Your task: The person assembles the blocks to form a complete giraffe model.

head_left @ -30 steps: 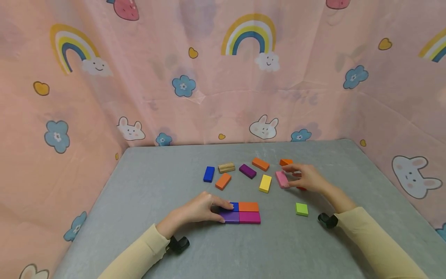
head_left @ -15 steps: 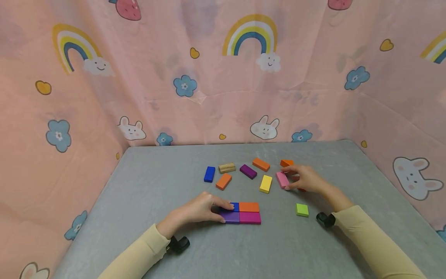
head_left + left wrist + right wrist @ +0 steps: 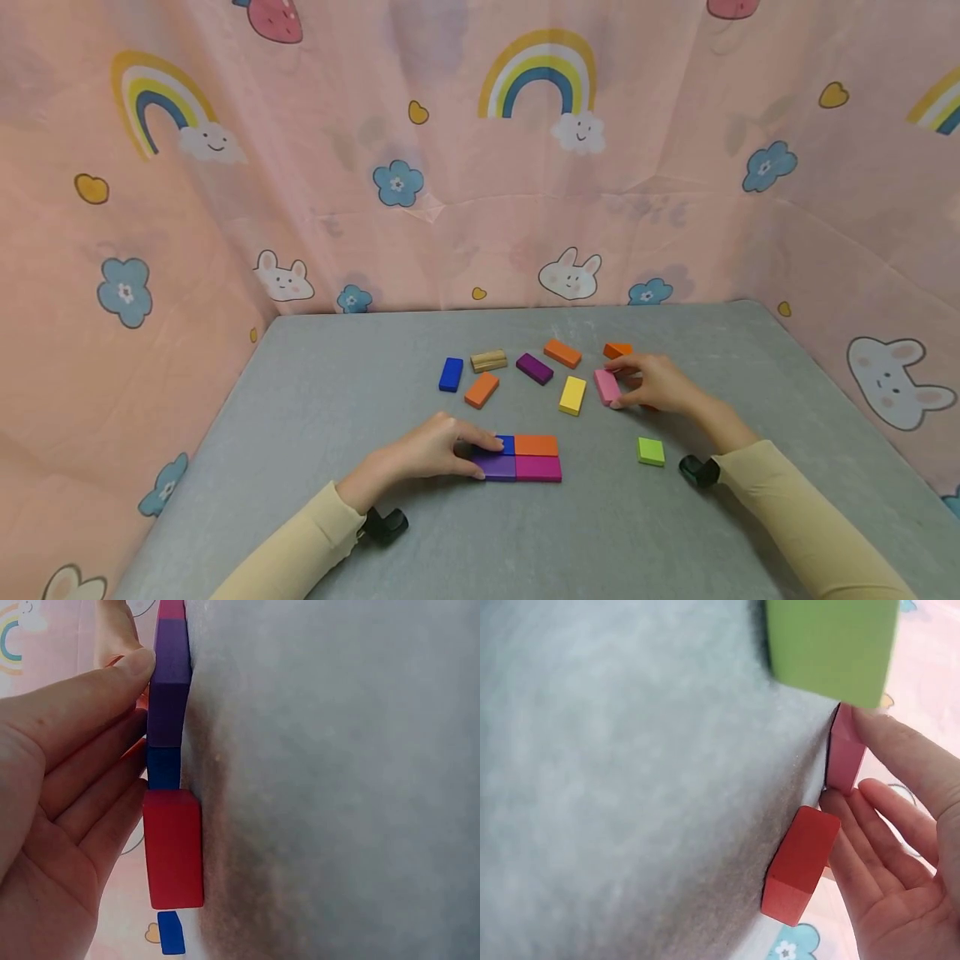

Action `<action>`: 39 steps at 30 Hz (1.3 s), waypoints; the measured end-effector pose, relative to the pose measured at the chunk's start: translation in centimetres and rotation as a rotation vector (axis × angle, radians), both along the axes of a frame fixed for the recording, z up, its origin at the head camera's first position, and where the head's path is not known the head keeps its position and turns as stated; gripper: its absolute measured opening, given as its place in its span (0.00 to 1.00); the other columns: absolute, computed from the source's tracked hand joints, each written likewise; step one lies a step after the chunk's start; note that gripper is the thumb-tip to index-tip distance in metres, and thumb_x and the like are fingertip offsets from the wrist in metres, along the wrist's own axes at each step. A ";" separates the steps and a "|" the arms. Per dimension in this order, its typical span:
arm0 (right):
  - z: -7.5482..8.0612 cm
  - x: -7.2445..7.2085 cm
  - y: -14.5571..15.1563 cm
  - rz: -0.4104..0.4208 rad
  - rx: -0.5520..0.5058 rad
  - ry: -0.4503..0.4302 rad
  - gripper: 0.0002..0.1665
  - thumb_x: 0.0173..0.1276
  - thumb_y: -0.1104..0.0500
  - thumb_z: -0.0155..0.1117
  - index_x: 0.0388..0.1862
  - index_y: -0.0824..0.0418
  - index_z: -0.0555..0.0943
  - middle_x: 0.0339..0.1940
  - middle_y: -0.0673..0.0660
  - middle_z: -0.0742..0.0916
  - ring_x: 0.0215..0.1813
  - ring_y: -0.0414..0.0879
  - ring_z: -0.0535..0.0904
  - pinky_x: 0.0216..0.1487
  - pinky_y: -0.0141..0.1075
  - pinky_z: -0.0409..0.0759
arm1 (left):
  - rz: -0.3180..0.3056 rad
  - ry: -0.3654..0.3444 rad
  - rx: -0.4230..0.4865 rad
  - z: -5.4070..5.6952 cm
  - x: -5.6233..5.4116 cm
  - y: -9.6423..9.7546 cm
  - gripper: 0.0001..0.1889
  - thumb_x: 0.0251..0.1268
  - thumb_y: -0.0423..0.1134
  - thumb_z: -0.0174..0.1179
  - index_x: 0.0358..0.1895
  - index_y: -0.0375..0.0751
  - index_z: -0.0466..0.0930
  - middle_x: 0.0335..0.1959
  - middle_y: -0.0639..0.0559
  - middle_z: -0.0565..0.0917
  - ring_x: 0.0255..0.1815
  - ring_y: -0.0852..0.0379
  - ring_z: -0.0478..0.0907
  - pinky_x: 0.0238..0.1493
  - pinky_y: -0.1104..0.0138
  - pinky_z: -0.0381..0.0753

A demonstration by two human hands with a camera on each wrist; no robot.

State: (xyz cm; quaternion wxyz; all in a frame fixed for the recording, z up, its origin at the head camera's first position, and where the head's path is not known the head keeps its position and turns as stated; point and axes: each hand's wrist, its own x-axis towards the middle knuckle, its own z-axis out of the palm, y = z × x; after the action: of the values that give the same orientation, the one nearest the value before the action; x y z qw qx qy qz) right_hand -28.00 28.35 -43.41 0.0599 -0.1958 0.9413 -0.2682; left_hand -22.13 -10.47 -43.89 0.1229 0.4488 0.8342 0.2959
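Observation:
My left hand (image 3: 431, 446) holds the left end of a flat two-by-two group of wooden blocks, thumb against the purple block (image 3: 498, 470) and fingertips on the blue block (image 3: 508, 444). An orange block (image 3: 536, 446) and a magenta block (image 3: 538, 469) make up the group's right half. A red block (image 3: 174, 849) stands close by the left palm, hidden in the head view. Farther back on the right, my right hand (image 3: 660, 383) pinches a pink block (image 3: 606, 387) between thumb and fingers. Another red block (image 3: 802, 862) lies beside the right hand's fingers.
A light green block (image 3: 650, 451) lies nearer than the right hand. Yellow (image 3: 572, 395), dark purple (image 3: 535, 368), wood-coloured (image 3: 489, 360), blue (image 3: 451, 374) and several orange blocks are scattered across the grey table (image 3: 337, 375). A pink patterned cloth (image 3: 480, 225) surrounds it.
The right hand's fingers have drawn in around the pink block, with the thumb now at its near end. The left hand and its group of blocks stay put.

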 end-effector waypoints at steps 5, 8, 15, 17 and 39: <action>0.4 0.3 -0.3 0.000 -0.011 0.030 0.38 0.49 0.51 0.78 0.56 0.68 0.77 0.52 0.65 0.83 0.53 0.58 0.80 0.54 0.51 0.78 | 0.002 -0.001 0.002 0.0 0.0 0.0 0.22 0.55 0.44 0.69 0.56 0.52 0.81 0.56 0.60 0.80 0.61 0.66 0.74 0.60 0.70 0.73; 0.7 0.6 -0.5 -0.004 -0.011 0.058 0.39 0.48 0.49 0.78 0.56 0.68 0.78 0.52 0.64 0.83 0.53 0.57 0.79 0.53 0.51 0.78 | 0.003 -0.003 0.003 -0.1 0.0 0.0 0.22 0.55 0.44 0.69 0.56 0.51 0.81 0.56 0.60 0.80 0.61 0.66 0.74 0.60 0.70 0.73; 1.8 1.9 -1.3 0.018 -0.030 0.083 0.40 0.46 0.44 0.78 0.54 0.63 0.79 0.48 0.59 0.83 0.51 0.55 0.80 0.52 0.49 0.80 | 0.009 0.003 0.002 0.0 0.0 0.0 0.22 0.55 0.43 0.69 0.56 0.51 0.81 0.55 0.61 0.81 0.61 0.66 0.74 0.60 0.70 0.73; 2.0 2.3 -1.6 0.024 -0.046 0.083 0.40 0.45 0.43 0.79 0.54 0.62 0.80 0.48 0.58 0.84 0.51 0.54 0.80 0.51 0.48 0.80 | 0.010 0.008 0.001 0.0 0.0 0.0 0.22 0.55 0.44 0.69 0.56 0.52 0.81 0.55 0.61 0.81 0.61 0.66 0.74 0.60 0.71 0.73; 1.6 8.1 -5.8 0.195 -0.118 0.056 0.35 0.46 0.43 0.77 0.53 0.54 0.80 0.49 0.50 0.79 0.51 0.47 0.80 0.49 0.41 0.82 | 0.002 0.016 0.001 0.0 0.0 -0.1 0.22 0.55 0.44 0.69 0.56 0.52 0.81 0.56 0.61 0.81 0.61 0.66 0.74 0.60 0.70 0.73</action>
State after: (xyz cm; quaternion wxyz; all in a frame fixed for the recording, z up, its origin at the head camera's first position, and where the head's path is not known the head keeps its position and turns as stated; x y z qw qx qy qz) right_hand -19.92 22.54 -41.77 0.0478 -0.2969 0.9017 -0.3107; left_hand -22.14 -10.56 -43.93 0.1156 0.4506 0.8354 0.2929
